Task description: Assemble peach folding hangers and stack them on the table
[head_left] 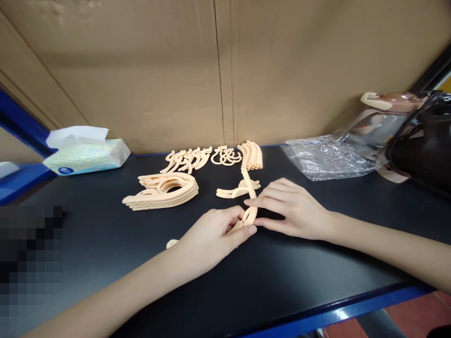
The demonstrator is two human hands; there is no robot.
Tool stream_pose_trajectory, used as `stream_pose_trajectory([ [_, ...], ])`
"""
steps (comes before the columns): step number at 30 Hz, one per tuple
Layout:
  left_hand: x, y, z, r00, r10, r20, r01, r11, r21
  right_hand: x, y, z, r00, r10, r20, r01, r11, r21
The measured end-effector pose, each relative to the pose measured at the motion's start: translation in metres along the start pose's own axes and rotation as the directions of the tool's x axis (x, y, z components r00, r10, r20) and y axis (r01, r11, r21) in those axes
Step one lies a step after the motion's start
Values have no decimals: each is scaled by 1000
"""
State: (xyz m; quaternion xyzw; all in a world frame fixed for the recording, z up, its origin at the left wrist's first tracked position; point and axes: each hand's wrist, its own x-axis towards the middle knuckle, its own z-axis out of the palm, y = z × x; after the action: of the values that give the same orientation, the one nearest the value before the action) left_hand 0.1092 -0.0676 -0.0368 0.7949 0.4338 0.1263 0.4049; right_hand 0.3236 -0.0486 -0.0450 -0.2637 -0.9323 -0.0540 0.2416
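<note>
My left hand [216, 230] grips a pale beige plastic hanger piece, most of it hidden behind the fingers; one rounded end [172, 243] sticks out beyond the wrist side. A long, narrow hanger arm [250, 183] slants up and away from where both hands meet. My right hand [292, 209] pinches that arm near its lower end, where it meets the piece in my left hand. Whether the two are joined is hidden by the fingers. Just behind them, a couple of curved beige parts [232, 192] lie on the black tabletop [282, 286].
Behind my left hand lies a stack of beige hanger frames [186, 195]. Farther back are curved pieces [186, 159], small hooks [227, 156] and bundled arms [252, 156]. A tissue pack [88, 157] stands left; a clear plastic bag [327, 157], transparent jug [373, 124] and black object [423, 145] stand right.
</note>
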Motion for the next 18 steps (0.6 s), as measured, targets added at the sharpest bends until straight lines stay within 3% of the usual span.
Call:
stream_pose_trajectory([
  [6,-2,5,1,999,42,-1,-41,976,216,1,-2,-3,999,-1,50,-3,996,84],
  [12,-9,6,3,975,217,48,-218,892,396,2,-4,-2,988,143,51,-147,985,95],
  [18,-8,5,1,962,261,81,-269,848,457,2,-1,0,967,249,51,-253,959,125],
])
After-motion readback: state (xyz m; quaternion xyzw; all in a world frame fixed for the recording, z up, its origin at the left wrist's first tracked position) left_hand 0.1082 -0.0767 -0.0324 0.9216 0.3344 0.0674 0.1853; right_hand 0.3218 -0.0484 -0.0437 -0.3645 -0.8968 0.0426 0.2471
